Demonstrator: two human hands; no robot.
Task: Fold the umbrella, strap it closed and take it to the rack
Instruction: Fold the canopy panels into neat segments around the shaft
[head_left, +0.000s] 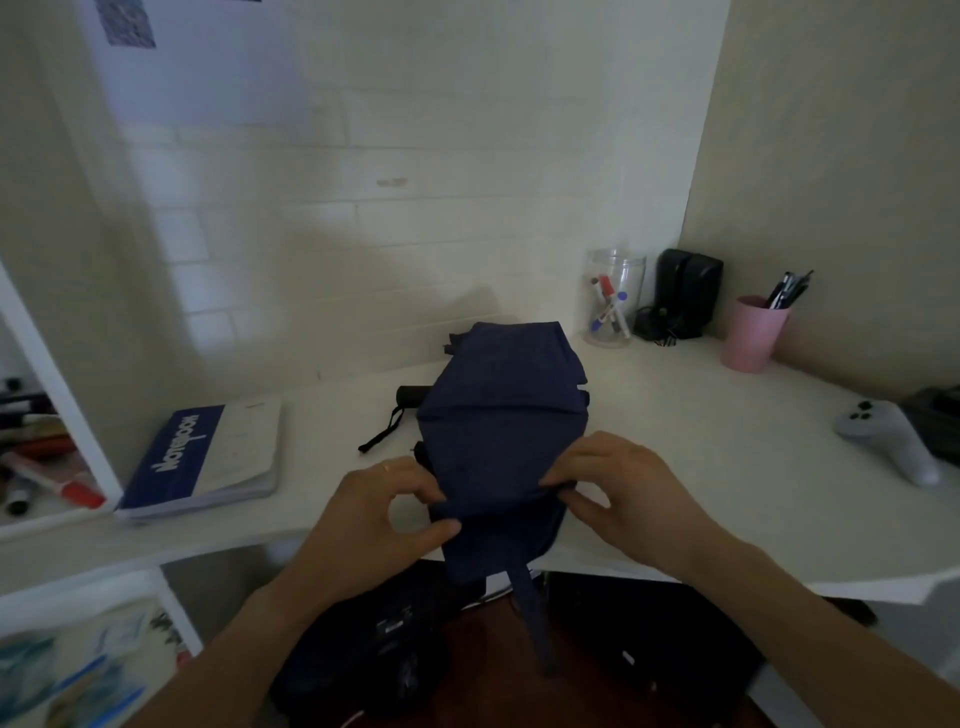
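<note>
A collapsed navy umbrella (501, 415) lies on the white desk (675, 447), at the centre of the view, its loose cloth bunched and its near end hanging over the desk's front edge. The left hand (382, 512), at about 7 o'clock from the umbrella's middle, pinches a fold of the cloth between thumb and fingers. The right hand (621, 491), at about 5 o'clock, is closed on the same fold from the other side, so the two hands hold the cloth taut between them. A narrow navy strap (535, 618) hangs free from the near end of the cloth, straight down toward 6 o'clock, below the desk edge. The black handle (413, 396) sticks out from under the cloth at about 10 o'clock, with a black wrist loop (382, 431) trailing from it across the desk. At 9 o'clock a blue and white notebook (208, 457) lies flat. At 1 o'clock, against the wall, stands a clear jar (613, 299) with markers in it, then a black speaker (685, 291) and a pink cup (753, 332) of pens. At 3 o'clock a white controller (883, 436) rests on the desk.
</note>
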